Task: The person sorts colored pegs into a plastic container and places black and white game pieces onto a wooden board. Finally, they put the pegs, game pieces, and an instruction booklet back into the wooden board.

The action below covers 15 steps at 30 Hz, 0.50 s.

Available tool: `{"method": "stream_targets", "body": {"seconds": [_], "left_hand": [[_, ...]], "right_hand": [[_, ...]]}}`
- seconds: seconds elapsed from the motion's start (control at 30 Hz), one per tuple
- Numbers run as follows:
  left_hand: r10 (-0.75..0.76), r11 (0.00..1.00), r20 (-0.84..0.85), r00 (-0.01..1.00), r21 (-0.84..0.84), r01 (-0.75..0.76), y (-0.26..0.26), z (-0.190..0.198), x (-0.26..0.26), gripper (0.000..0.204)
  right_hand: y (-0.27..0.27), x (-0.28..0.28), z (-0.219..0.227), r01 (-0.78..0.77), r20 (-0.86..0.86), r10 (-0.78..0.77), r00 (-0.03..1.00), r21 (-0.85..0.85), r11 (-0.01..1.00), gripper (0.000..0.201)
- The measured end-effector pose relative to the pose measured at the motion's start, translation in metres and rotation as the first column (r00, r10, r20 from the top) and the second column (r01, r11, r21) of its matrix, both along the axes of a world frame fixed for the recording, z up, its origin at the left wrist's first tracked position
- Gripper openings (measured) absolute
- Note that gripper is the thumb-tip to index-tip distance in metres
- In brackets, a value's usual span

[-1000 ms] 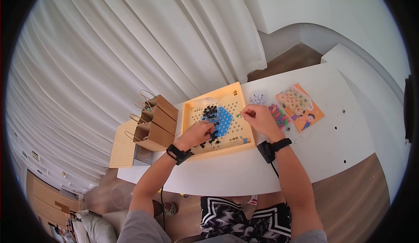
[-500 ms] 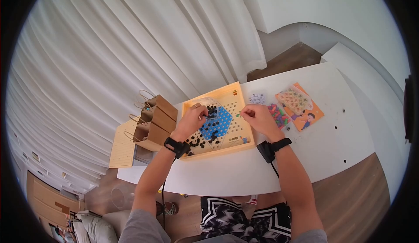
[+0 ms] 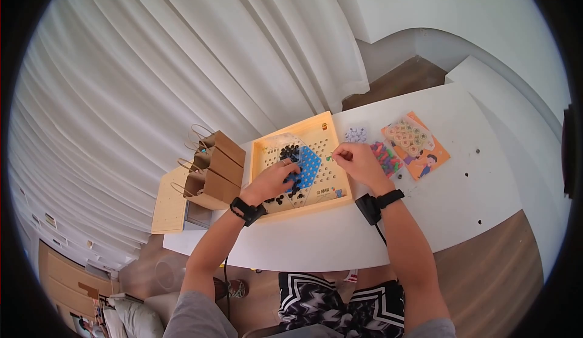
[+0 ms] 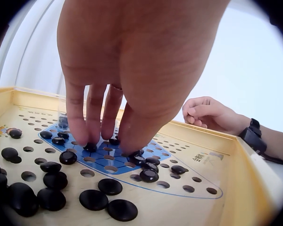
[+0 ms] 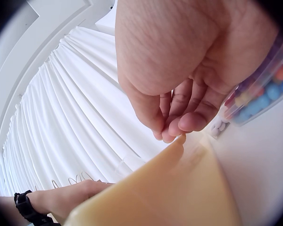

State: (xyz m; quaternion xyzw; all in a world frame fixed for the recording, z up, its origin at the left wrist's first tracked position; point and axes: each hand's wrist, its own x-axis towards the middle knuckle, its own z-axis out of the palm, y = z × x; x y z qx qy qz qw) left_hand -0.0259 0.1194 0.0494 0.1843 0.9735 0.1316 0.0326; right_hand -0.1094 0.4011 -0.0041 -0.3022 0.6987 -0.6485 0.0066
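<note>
A wooden board [image 3: 344, 183] with a blue centre and rows of holes lies on the table. My left hand [image 3: 271, 182] is over its left half; in the left wrist view this hand [image 4: 132, 61] reaches down, fingers nearly straight and touching black pieces [image 4: 148, 175] on the blue area. Further black pieces [image 3: 290, 151] sit in a clear container on the board. Loosely curled, my right hand [image 3: 362, 164] hovers at the board's right edge; no held piece shows in the right wrist view of this hand [image 5: 184, 52]. Near its fingertips is a small green thing [image 3: 329, 158].
Right of the board are white pieces [image 3: 356, 135], a clear box of coloured pieces [image 3: 386, 159] and an orange picture sheet [image 3: 429, 165] with a clear bag of pieces [image 3: 408, 136]. Brown paper bags [image 3: 212, 183] and a wooden panel [image 3: 168, 207] stand at the left.
Between the earlier frames my left hand moved up to the clear container; now it is back lower on the board among the loose black pieces. My right hand has stayed nearly still.
</note>
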Motion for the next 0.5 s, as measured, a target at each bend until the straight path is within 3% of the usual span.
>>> {"method": "stream_targets", "body": {"seconds": [0.13,0.43,0.5], "left_hand": [[0.003,1.000,0.045,0.999,0.008,-0.004,0.000,0.003,0.001,0.029],[-0.034,0.999,-0.061,0.998,0.029,0.036,0.006,0.000,0.003,0.027],[-0.009,0.998,0.072,0.997,0.058,0.005,0.010,0.005,0.003,0.022]], "right_hand": [[-0.001,-0.001,-0.002,-0.004,-0.003,0.004,1.000,0.006,1.000,0.013],[-0.001,-0.001,-0.001,0.002,-0.030,-0.002,1.000,-0.007,1.000,0.013],[0.000,-0.001,-0.001,0.011,-0.027,-0.011,1.000,0.007,1.000,0.013]]}}
